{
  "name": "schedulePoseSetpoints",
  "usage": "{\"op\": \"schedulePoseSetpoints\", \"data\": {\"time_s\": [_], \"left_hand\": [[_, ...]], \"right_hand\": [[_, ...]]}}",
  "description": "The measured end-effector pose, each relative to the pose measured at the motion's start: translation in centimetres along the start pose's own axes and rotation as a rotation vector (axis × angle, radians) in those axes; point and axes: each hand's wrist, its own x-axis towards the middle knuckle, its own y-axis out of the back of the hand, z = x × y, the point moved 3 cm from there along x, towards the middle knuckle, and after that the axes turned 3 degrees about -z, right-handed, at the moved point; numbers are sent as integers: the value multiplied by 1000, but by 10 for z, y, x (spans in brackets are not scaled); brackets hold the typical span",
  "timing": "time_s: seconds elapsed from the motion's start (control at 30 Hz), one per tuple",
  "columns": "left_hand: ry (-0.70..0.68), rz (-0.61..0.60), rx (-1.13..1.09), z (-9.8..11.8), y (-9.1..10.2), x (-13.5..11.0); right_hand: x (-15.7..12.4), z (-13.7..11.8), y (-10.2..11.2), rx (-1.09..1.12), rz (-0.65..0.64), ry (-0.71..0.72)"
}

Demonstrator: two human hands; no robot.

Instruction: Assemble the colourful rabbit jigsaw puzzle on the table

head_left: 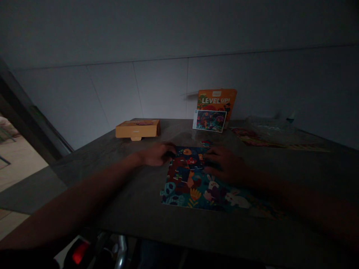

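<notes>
A colourful jigsaw puzzle (pixel 196 186) with rabbits and flowers lies flat on the dark grey table (pixel 126 194). My left hand (pixel 157 154) rests at the puzzle's upper left corner, fingers curled down against the edge. My right hand (pixel 224 163) lies over the puzzle's upper right part, fingers bent and pressing on the pieces. A loose piece (pixel 206 143) sits just beyond the puzzle's far edge. The light is dim, so what the fingers pinch stays hidden.
An orange box tray (pixel 137 129) stands at the back left. The orange "LEVEL UP!" lid (pixel 216 100) leans on the wall with a picture card (pixel 209 120) in front. A clear plastic bag (pixel 269 127) and another sheet lie at the back right.
</notes>
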Motion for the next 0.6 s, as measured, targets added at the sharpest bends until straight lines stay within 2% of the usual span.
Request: {"op": "schedulePoseSetpoints", "data": {"time_s": [0.13, 0.23, 0.37, 0.47, 0.53, 0.6], "left_hand": [[-28, 91, -14, 37, -12, 13], [18, 118, -25, 49, -20, 22], [33, 106, -202, 46, -22, 30], [21, 101, -301, 40, -19, 31], [7, 89, -310, 39, -19, 30], [21, 90, -325, 38, -20, 30]], "right_hand": [[-1, -6, -3, 81, -21, 96], [-1, -3, -5, 116, -10, 133], [-1, -4, -3, 67, 16, 165], [-1, -24, 5, -52, 45, 240], [-2, -44, 8, -69, -8, 332], [-3, -62, 9, -11, -117, 425]]}}
